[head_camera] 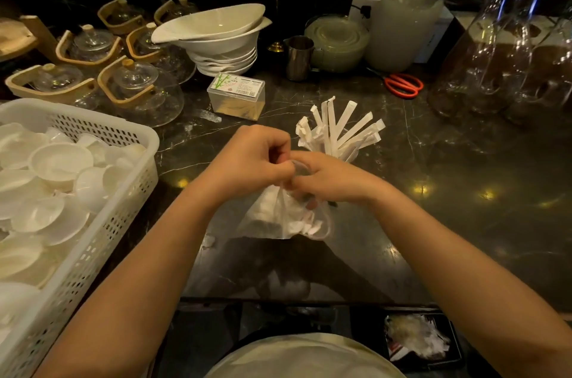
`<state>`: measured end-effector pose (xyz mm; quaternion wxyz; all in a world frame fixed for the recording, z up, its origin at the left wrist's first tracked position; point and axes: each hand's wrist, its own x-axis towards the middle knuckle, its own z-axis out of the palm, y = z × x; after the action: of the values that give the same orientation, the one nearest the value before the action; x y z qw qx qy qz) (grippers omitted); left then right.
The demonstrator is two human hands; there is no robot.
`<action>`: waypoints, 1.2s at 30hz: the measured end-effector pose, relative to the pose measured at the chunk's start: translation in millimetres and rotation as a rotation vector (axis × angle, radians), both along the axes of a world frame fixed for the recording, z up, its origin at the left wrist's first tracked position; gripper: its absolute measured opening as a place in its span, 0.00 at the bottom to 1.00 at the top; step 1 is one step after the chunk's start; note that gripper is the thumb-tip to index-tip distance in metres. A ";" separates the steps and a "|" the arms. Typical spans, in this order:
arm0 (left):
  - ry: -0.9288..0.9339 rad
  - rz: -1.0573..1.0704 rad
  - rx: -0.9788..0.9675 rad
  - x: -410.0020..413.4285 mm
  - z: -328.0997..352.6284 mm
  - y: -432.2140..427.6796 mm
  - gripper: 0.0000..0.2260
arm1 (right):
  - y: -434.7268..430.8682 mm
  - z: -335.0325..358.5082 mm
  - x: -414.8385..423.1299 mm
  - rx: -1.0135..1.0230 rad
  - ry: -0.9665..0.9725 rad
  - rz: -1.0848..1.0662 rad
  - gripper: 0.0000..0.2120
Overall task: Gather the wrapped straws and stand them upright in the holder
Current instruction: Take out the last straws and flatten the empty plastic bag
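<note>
Both hands meet over the middle of the dark marble tabletop [433, 160]. The left hand [250, 160] and right hand [328, 179] are each pinched on the gathered neck of a clear plastic bag [278, 216] of white wrappers resting on the tabletop. Just behind the right hand, wrapped straws [340, 129] fan upward from a holder I cannot make out. A white basket [102, 222] sits along the left edge.

White paper-wrapped straws [340, 129] fan upright from a clear holder [348, 148] on the dark marble counter.
</note>
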<state>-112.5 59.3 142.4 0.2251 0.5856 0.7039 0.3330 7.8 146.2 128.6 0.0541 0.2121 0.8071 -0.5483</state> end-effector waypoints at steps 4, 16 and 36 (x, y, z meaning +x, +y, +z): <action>-0.069 -0.005 0.044 -0.8 -1.6 -5.8 0.10 | 0.5 -4.4 -0.7 -0.109 -0.033 -0.095 0.11; -1.151 0.448 -0.298 -25.0 -61.0 -87.2 0.31 | 10.7 42.6 -13.7 -0.122 0.412 -0.259 0.13; -1.046 0.240 0.129 -31.2 46.4 81.8 0.16 | 77.5 76.4 4.6 -0.326 0.547 -0.249 0.36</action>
<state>-143.7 141.2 188.8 0.4694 0.2698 0.5379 0.6462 12.4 223.7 205.0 -0.1984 0.1425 0.6613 -0.7092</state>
